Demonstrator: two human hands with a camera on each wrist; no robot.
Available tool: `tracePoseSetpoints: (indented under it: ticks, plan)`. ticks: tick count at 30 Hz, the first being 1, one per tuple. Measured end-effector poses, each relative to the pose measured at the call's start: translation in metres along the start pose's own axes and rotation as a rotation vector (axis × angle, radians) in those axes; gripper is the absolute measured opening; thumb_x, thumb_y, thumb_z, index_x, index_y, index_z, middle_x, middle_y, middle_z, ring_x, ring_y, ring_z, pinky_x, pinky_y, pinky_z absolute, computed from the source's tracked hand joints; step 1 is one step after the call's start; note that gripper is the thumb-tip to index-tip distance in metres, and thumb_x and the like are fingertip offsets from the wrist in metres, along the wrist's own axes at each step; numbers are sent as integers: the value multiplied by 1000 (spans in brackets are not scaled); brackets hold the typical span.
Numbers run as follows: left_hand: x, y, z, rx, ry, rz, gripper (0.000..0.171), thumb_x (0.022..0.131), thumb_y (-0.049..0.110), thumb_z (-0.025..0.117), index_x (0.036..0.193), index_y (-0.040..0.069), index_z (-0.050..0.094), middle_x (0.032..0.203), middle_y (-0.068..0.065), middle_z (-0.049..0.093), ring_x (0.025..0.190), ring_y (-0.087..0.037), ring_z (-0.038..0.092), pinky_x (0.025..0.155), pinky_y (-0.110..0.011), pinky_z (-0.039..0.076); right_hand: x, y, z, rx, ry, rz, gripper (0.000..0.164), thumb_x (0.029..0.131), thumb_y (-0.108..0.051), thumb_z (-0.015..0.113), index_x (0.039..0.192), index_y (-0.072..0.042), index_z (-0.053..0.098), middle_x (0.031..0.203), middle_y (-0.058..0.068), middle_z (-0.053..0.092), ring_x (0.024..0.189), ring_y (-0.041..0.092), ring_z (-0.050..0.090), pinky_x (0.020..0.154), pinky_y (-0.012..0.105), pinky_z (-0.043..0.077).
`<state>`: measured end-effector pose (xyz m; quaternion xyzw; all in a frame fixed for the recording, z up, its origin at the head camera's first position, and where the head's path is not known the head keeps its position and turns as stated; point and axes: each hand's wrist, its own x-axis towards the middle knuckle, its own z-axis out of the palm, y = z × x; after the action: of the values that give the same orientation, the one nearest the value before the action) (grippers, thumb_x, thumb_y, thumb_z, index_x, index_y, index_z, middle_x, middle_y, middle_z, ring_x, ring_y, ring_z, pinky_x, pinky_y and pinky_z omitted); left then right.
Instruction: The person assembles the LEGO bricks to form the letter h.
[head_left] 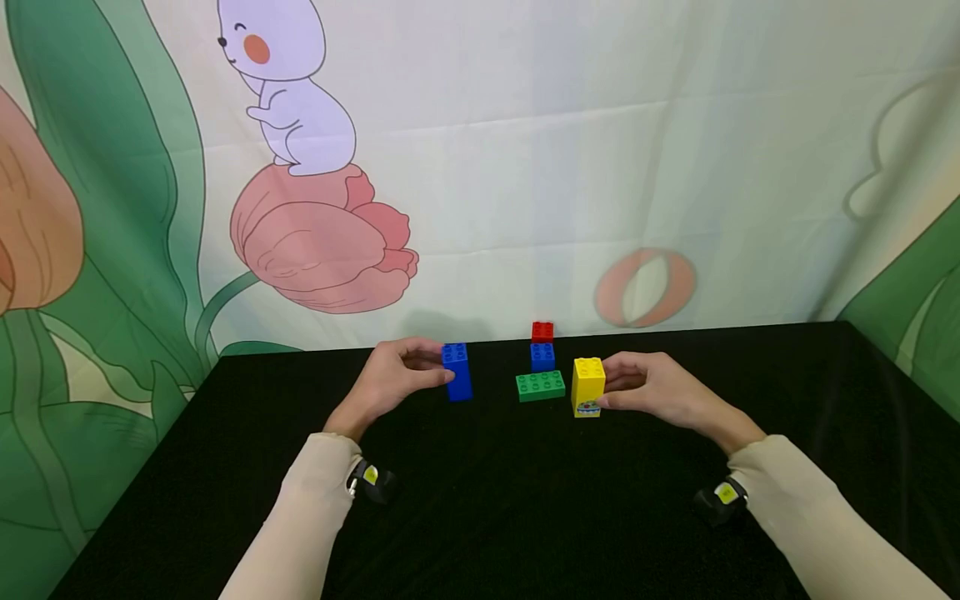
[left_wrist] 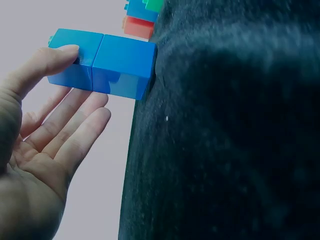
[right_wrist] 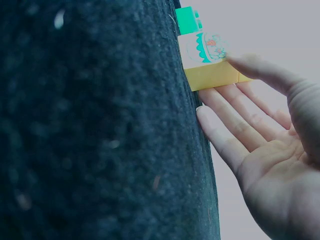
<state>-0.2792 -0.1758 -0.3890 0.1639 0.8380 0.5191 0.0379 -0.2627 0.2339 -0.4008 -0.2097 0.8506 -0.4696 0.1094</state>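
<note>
Standing upright on the black table is a tower of two blue toy bricks [head_left: 458, 379]. My left hand [head_left: 390, 379] pinches it from the left, and the left wrist view shows the thumb on the upper blue brick [left_wrist: 75, 42] with the fingers beyond. A yellow brick stack [head_left: 588, 385] with a printed picture low on its front also stands upright, to the right. My right hand [head_left: 660, 383] holds it from its right side, thumb in front and fingers behind. Between the two stacks lies a flat green brick [head_left: 541, 386].
Behind the green brick sits a small blue brick [head_left: 542, 357], with a red brick [head_left: 542, 332] behind that. The black-covered table [head_left: 510, 500] ends at the back against a printed curtain [head_left: 487, 208].
</note>
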Motion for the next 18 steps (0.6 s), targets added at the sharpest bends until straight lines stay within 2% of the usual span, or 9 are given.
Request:
tracePoseSetpoints:
  ticks: [18]
  plan:
    - [2, 10, 14, 19, -33, 51, 38, 94, 17, 83, 127, 1, 71, 116, -11, 76, 107, -27, 74, 95, -44, 61, -1, -2, 0, -7, -4, -2, 48, 95, -23, 81, 133, -1, 64, 127, 15, 70, 119, 32, 68, 100, 48, 57]
